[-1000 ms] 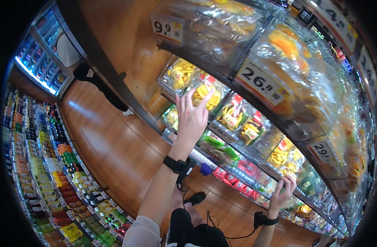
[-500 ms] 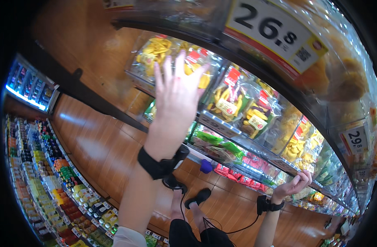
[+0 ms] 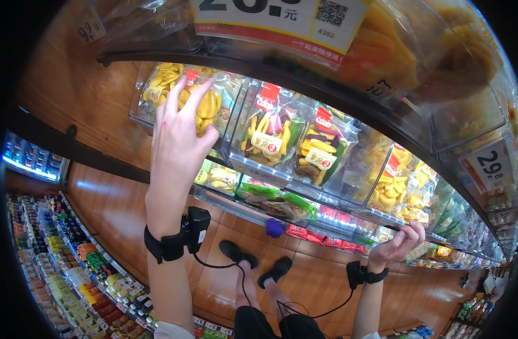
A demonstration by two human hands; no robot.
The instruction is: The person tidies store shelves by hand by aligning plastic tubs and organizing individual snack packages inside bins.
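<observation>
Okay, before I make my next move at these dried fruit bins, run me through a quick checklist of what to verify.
1. Left hand at a bag of yellow dried fruit: ok, fingers spread in front of it.
2. Fingers closed firmly on that bag: not ok, the hand is open.
3. Right hand clear of the lower bin edge: cannot tell; its curled fingers are right beside it.
4. Left wrist strap and right wrist strap on: ok, both wrap the wrists.
5. Mixed dried fruit bags inside the next bin: ok, side by side.
6. Depth gap between left fingertips and upper shelf edge: cannot tell.
</observation>
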